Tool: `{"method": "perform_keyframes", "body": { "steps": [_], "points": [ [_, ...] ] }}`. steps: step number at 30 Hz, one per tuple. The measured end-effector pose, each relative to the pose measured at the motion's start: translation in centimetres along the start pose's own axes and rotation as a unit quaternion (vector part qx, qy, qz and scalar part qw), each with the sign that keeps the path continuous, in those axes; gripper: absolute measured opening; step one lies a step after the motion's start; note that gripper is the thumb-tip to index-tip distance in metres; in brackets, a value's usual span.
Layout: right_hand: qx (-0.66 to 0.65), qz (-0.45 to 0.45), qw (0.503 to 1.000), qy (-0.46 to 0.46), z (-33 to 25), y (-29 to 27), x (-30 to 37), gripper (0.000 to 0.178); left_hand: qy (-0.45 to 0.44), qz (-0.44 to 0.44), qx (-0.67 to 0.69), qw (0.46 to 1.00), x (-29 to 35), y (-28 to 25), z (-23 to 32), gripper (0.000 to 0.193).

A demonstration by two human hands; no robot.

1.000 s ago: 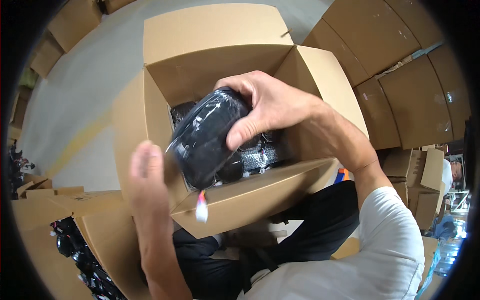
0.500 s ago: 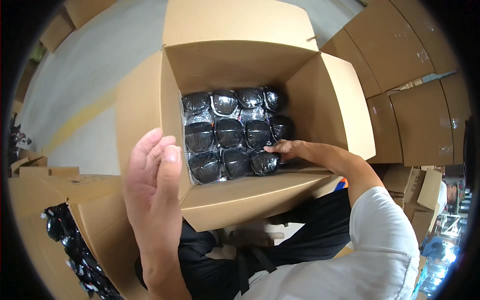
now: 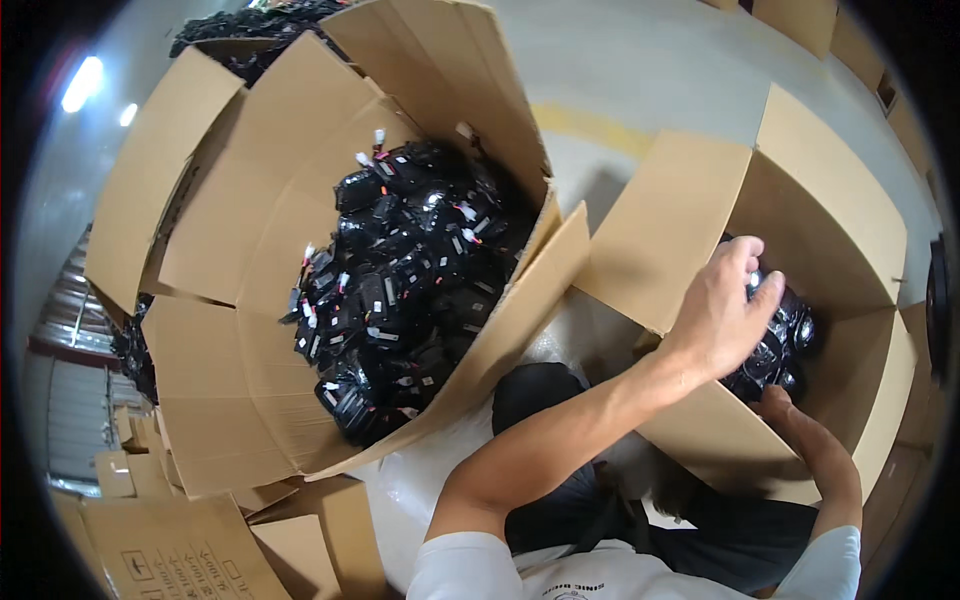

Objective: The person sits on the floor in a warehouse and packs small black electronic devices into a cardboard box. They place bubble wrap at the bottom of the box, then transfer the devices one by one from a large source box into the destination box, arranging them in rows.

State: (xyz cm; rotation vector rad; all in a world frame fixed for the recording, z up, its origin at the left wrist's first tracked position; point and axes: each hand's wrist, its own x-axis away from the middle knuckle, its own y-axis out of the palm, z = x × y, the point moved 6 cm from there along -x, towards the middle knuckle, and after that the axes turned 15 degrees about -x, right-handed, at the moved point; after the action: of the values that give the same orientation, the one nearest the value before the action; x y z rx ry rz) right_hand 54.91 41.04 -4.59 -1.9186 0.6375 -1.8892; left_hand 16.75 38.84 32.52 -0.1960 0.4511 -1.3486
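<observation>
My left hand (image 3: 725, 308) hovers over the left side of an open carton (image 3: 815, 195), fingers loosely bent and thumb apart, with nothing in it. Inside that carton lie several glossy black rounded pieces (image 3: 800, 330) in clear film, partly hidden behind my left hand. My right hand (image 3: 775, 402) reaches in over the near wall and touches the nearest of these pieces; its fingertips are hardly visible. To the left, a larger open carton (image 3: 270, 200) holds a heap of black wrapped pieces (image 3: 400, 270) with white connectors and coloured wires.
A flap (image 3: 665, 215) of the right carton leans out toward the larger one. More cartons (image 3: 180, 535) stand at the lower left. Another heap of black pieces (image 3: 250, 35) shows at the far left. A yellow line (image 3: 590, 125) crosses the grey floor.
My view has swung left, so the larger carton and its heap now show in full. My left hand stays raised beside the right carton, its fingers more bent; my right hand remains inside.
</observation>
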Motion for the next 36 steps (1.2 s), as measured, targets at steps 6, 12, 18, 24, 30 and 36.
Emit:
{"method": "perform_keyframes", "body": {
  "steps": [6,12,18,24,30,36],
  "points": [
    [-0.305,0.074,0.907,-0.282,-8.1,-8.3,11.2,0.047,-0.067,-0.095,-0.155,0.981,4.9,-14.7,1.6,0.028],
    [-0.268,0.102,0.9,-0.328,-12.5,-8.5,22.0,0.038,-0.216,0.097,-0.567,0.789,13.7,-39.8,-17.9,0.057],
    [-0.198,0.186,0.892,-0.361,-9.4,-12.4,22.0,0.042,-0.389,0.011,-0.405,0.827,26.0,-43.7,-32.4,0.067],
    [-0.348,0.306,0.844,-0.268,-2.6,-15.4,24.7,0.04,-0.264,0.034,-0.481,0.835,18.9,-42.7,-24.1,0.041],
    [-0.341,0.284,0.81,-0.383,-8.6,-16.2,27.3,0.031,-0.111,0.22,-0.376,0.893,12.9,-40.9,-4.1,0.057],
    [-0.202,0.438,0.592,-0.645,-17.9,-21.2,41.5,0.072,0.019,-0.067,-0.119,0.99,4.6,-16.0,8.0,0.061]
  ]
}}
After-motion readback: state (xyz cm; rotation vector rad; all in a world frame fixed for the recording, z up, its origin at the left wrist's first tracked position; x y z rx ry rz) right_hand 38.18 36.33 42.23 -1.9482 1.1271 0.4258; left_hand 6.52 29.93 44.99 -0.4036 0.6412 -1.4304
